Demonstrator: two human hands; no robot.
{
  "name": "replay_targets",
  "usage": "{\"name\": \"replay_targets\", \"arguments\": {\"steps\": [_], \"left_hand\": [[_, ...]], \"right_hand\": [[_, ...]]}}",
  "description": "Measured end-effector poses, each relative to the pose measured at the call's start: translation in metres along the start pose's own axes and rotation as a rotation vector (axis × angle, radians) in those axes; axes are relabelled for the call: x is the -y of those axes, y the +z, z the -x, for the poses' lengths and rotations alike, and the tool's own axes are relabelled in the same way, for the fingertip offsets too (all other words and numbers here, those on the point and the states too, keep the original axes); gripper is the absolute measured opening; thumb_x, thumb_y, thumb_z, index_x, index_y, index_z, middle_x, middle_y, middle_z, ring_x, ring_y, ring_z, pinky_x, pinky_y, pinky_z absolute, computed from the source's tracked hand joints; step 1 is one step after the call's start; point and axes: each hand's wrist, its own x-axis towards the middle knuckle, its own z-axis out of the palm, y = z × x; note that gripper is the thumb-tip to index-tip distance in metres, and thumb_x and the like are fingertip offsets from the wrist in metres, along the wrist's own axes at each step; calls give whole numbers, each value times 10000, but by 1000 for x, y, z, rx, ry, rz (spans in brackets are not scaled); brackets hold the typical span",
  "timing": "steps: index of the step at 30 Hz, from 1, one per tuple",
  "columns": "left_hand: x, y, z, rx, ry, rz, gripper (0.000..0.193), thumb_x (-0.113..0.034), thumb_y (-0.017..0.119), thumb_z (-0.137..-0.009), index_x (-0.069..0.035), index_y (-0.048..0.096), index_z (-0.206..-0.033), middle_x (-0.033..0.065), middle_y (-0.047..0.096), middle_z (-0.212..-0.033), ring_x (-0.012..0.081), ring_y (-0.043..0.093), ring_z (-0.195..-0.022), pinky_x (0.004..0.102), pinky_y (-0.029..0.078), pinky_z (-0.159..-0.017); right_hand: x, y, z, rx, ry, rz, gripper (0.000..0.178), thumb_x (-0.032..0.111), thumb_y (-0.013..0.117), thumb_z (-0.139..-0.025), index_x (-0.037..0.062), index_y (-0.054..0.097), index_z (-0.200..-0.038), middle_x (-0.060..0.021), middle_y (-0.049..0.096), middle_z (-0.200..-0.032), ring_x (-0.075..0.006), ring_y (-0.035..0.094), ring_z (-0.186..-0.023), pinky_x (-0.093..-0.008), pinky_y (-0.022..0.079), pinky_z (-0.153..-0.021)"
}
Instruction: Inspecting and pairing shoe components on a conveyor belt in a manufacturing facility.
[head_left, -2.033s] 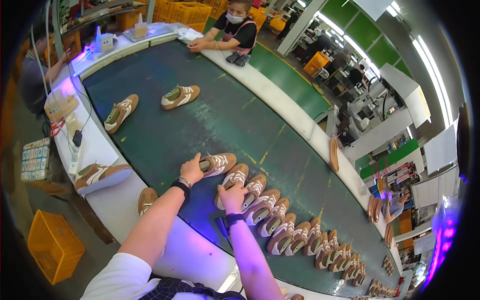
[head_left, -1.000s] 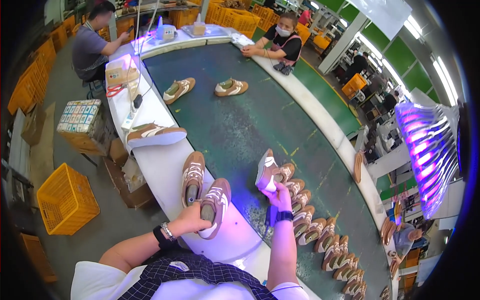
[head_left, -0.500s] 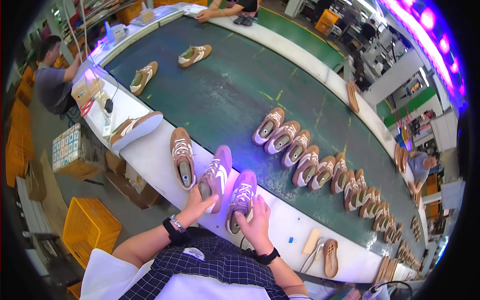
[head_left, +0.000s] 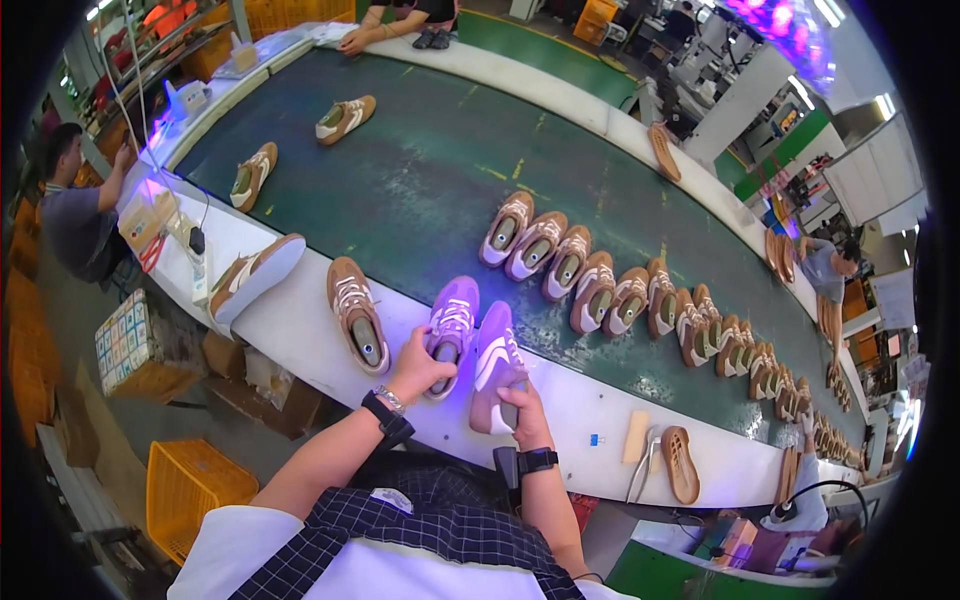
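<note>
Under violet light, two brown-and-white lace-up sneakers are side by side over the white ledge in front of me. My left hand (head_left: 422, 366) grips the heel end of the left sneaker (head_left: 453, 318), its thumb at the opening; that shoe's laces and inside face up. My right hand (head_left: 527, 410) is closed round the heel of the right sneaker (head_left: 494, 365), which is rolled so its side with the white stripe shows. Just left of them a single brown sneaker (head_left: 354, 310) stands on the ledge, toe pointing away. Further left, another sneaker (head_left: 256, 278) lies on its side, pale sole outward.
Beyond the white ledge (head_left: 570, 400) runs a green conveyor belt (head_left: 400, 190) with several sneakers (head_left: 595, 290) in a row. Right of my hands lie a blue clip (head_left: 597, 440), a metal tool (head_left: 643, 465) and a brown sole (head_left: 680, 465). A yellow crate (head_left: 195, 490) stands lower left. Co-workers sit around the belt.
The left sneaker has turned from showing its striped side to showing its laces and opening. The right one has rolled from upright onto its side. My view has shifted slightly.
</note>
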Motion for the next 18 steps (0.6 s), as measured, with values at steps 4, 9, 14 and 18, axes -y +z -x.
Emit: {"name": "replay_targets", "arguments": {"steps": [4,9,14,18], "left_hand": [[21,-29,7,395,-237,876,697,-12,549,-643,-41,342,-1308,83,512,-887,162,557,-712,297,467,-586],[-12,-58,83,555,-337,1230,912,42,541,-586,-118,215,-1422,117,525,-1161,214,579,-976,316,489,-824],[-24,-66,99,642,-289,1242,958,46,591,-522,-105,241,-1402,114,482,-1231,227,515,-1105,328,429,-941],[-49,-72,107,600,-228,1210,877,10,634,-500,-97,319,-1311,92,463,-1217,220,489,-1118,321,398,-962]], "right_hand": [[-10,-17,23,23,-101,-258,712,75,626,-686,26,349,-1340,-162,500,-1232,-313,513,-1129,-447,414,-976],[6,-13,64,176,-19,-370,808,49,646,-619,32,326,-1361,-121,467,-1293,-296,453,-1196,-400,350,-1031],[15,1,80,255,-39,-346,870,106,659,-562,27,319,-1359,-182,470,-1277,-382,454,-1182,-521,358,-1003],[29,15,89,248,-68,-265,925,156,668,-522,35,307,-1365,-184,476,-1252,-353,464,-1174,-479,378,-1003]]}}
